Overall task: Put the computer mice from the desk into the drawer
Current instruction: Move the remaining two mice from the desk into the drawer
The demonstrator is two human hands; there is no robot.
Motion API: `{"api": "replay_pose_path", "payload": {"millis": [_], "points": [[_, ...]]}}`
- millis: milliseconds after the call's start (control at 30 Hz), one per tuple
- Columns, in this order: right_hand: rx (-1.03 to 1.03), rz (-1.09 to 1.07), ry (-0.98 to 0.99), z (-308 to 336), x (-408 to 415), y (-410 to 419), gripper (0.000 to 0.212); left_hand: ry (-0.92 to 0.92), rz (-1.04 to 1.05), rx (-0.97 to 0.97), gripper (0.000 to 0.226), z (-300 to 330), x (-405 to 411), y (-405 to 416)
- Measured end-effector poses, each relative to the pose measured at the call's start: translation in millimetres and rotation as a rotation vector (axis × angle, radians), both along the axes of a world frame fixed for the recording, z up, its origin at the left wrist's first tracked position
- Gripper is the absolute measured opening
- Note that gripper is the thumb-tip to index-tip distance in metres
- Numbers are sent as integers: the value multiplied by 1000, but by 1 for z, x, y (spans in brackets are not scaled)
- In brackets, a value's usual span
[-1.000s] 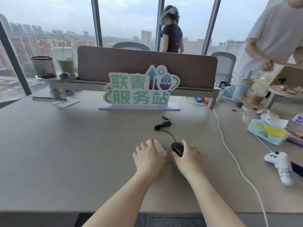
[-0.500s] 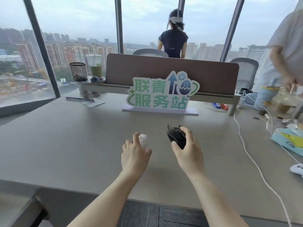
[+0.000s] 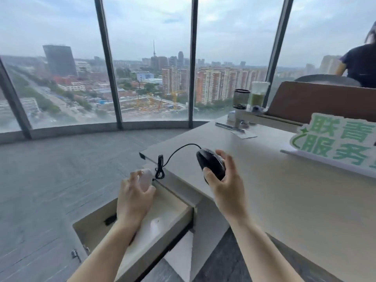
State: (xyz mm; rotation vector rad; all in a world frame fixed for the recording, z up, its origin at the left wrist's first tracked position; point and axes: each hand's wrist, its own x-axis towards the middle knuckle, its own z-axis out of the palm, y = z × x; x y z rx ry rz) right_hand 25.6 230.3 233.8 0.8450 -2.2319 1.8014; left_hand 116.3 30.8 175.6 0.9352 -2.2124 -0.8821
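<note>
The open drawer [image 3: 89,231] sits nearest, below the desk's [image 3: 284,200] left end. Over it, the left hand [image 3: 134,200] is clasped around a white mouse [image 3: 145,179]. Just right, above the desk edge, the right hand [image 3: 225,186] grips a black wired mouse [image 3: 210,162], its bundled cable [image 3: 160,167] dangling leftward. Farther back stands a green-lettered sign [image 3: 335,143], then a mesh pen cup [image 3: 241,99].
</note>
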Motion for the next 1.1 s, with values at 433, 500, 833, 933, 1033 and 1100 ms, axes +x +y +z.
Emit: {"api": "replay_pose_path", "payload": {"millis": [433, 500, 833, 933, 1033, 1100], "points": [[905, 274, -298, -180, 47, -194, 59, -948, 121, 101, 50, -144, 28, -106], [1047, 273, -302, -195, 48, -208, 58, -1024, 112, 143, 57, -158, 24, -112], [1384, 255, -280, -228, 46, -228, 60, -1062, 32, 195, 72, -217, 24, -132], [1275, 255, -232, -223, 47, -222, 57, -1009, 42, 154, 71, -197, 25, -126], [1017, 272, -145, -209, 49, -204, 39, -774, 56, 99, 52, -161, 30, -121], [855, 272, -103, -201, 52, -184, 28, -502, 60, 36, 44, -140, 41, -117]]}}
